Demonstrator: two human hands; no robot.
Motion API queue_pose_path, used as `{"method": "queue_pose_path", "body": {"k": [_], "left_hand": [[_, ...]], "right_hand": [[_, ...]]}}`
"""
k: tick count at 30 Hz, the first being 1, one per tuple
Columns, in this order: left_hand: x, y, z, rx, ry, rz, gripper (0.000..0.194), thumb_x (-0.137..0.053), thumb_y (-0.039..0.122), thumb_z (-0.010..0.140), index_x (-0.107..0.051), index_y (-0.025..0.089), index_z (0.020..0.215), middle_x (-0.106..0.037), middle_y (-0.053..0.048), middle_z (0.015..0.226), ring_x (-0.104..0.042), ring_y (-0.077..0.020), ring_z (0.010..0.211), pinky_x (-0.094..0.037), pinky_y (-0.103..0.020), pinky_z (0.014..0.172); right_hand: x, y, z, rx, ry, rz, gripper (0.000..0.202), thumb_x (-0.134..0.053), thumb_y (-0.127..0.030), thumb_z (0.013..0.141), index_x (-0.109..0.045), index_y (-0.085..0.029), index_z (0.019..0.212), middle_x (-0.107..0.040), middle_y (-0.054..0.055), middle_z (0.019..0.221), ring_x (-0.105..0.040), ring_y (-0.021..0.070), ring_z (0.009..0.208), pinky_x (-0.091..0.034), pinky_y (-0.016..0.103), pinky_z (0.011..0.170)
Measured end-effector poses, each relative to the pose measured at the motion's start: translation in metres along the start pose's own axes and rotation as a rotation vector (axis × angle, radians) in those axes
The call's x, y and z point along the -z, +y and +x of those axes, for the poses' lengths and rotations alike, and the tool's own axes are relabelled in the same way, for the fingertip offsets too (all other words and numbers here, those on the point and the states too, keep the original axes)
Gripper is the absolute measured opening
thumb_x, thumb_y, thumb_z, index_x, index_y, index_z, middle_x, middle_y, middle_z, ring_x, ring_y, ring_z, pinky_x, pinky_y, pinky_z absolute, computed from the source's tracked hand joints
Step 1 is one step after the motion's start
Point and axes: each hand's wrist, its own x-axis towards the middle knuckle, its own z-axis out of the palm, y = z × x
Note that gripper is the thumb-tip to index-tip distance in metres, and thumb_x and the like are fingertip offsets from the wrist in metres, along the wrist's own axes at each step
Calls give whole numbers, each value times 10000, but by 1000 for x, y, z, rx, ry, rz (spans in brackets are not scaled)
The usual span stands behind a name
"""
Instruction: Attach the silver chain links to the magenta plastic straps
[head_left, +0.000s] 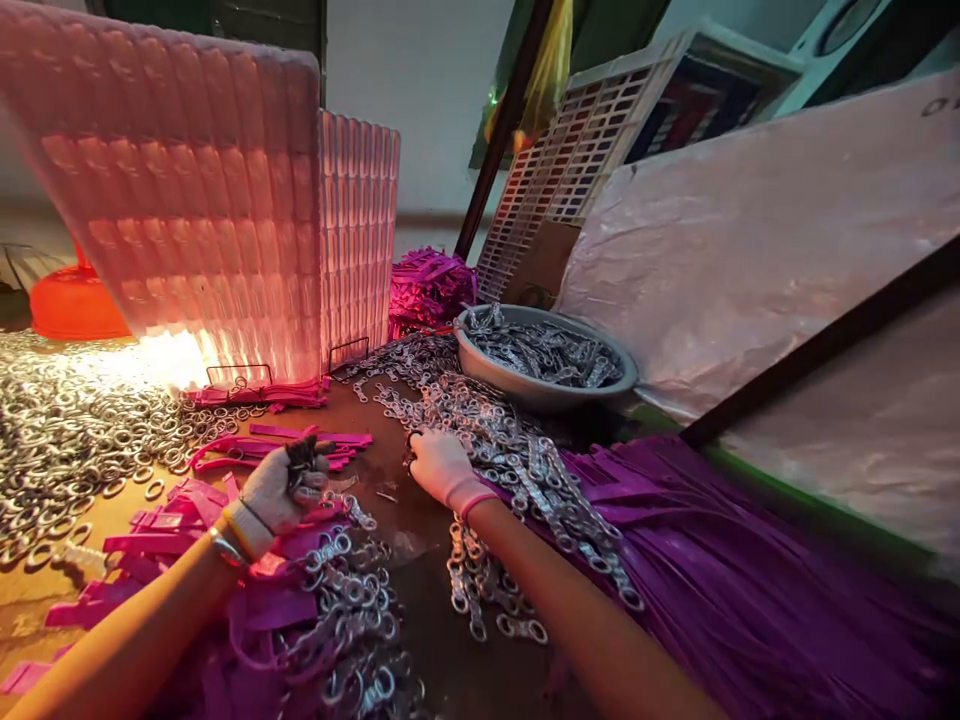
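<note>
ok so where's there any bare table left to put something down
One bare brown patch lies between the left hand and right hand, running toward the camera between the two clip piles. Elsewhere it is crowded: rings at left, clips by the bowl, purple strips at right.

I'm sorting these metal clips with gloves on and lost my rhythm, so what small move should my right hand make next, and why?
Probably close the right hand on one clip from the metal clips pile: its fingers already rest on the pile's near edge, while the left hand is curled around a few dark pieces, seemingly waiting over the pink strips.
</note>
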Motion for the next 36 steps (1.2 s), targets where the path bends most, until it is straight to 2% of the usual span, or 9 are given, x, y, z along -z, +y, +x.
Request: {"method": "queue_pose_path", "body": {"k": [5,11,16,19,23,26,29,33,36], "left_hand": [[26,-12,19,138,45,-50,101,-442,132,925,-534,97,903,-485,12,641,-389,-29,379,-221,-83,285],[31,-20,25,186,57,-68,115,-555,176,868,-573,91,943,-489,24,628,-331,-10,349,-119,-106,291],[33,-29,30,125,142,14,134,-612,206,817,-618,123,922,-492,27,585,-279,-15,327,-91,-142,312],[33,-32,31,135,160,73,171,-653,253,788,-646,128,904,-481,29,554,-274,-22,330,-93,-159,316],[39,-33,32,115,124,108,227,-639,269,793,-662,136,976,-498,22,563,-289,-30,341,-125,-164,322],[42,-32,33,104,92,117,206,-613,238,803,-656,131,974,-472,31,554,-277,-27,339,-131,-157,319],[38,-28,34,103,94,111,231,-593,176,781,-646,123,1000,-513,13,622,-309,-21,350,-127,-140,314],[32,-24,33,113,88,115,190,-528,158,815,-630,113,968,-515,6,619,-316,-22,343,-127,-124,299],[33,-22,34,133,28,104,130,-519,182,851,-608,113,914,-499,11,608,-311,-22,342,-132,-118,287]], "right_hand": [[-19,-6,75,31,11,-61,271,-568,-318,924,-632,-137,1115,-640,106,1155,-601,229,1064,-481,419,910],[-38,-36,177,133,13,-68,331,-583,-375,922,-595,-163,1176,-603,85,1211,-596,224,1066,-504,450,905],[-65,-59,215,223,31,-28,292,-558,-332,922,-632,-141,1130,-601,113,1225,-529,248,1155,-421,435,970],[-78,-65,221,242,48,1,311,-504,-237,904,-646,-120,1154,-579,174,1266,-461,280,1211,-365,407,971],[-82,-64,218,183,47,-8,327,-484,-248,904,-644,-137,1166,-564,183,1290,-436,317,1218,-354,451,952],[-77,-49,212,105,20,-62,322,-482,-278,930,-624,-150,1189,-571,162,1283,-457,316,1210,-352,499,981],[-65,-21,202,32,-52,-152,347,-528,-358,941,-584,-165,1224,-578,114,1263,-518,278,1174,-390,523,1001],[-47,12,172,-18,-213,-271,361,-587,-383,919,-579,-165,1208,-598,89,1215,-606,220,1041,-516,446,889],[-39,16,133,26,-282,-320,354,-588,-372,920,-580,-165,1207,-599,90,1215,-607,220,1041,-521,442,883]]}}
